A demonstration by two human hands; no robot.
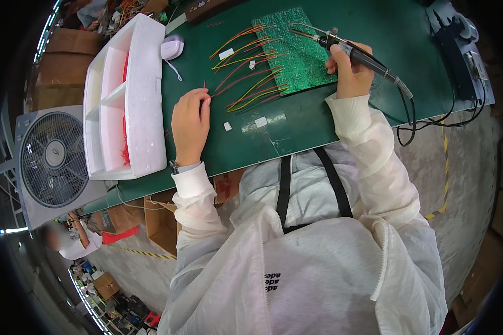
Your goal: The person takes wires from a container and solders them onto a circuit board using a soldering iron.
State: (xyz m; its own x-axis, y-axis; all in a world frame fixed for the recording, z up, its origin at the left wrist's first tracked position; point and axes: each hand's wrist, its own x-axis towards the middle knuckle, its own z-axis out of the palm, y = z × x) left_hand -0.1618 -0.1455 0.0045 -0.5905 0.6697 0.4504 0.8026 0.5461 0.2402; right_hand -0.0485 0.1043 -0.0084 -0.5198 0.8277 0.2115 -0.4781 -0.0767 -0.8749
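The left hand (191,123) pinches a red wire (204,85); the right hand (353,72) grips a soldering iron (377,67), tip over the far part of a circuit board (303,58).

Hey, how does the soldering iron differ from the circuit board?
The soldering iron is slender and mostly black; the circuit board is broad and green. The iron is held, tilted, in your right hand; the board lies on the table. Both are right of the foam box.
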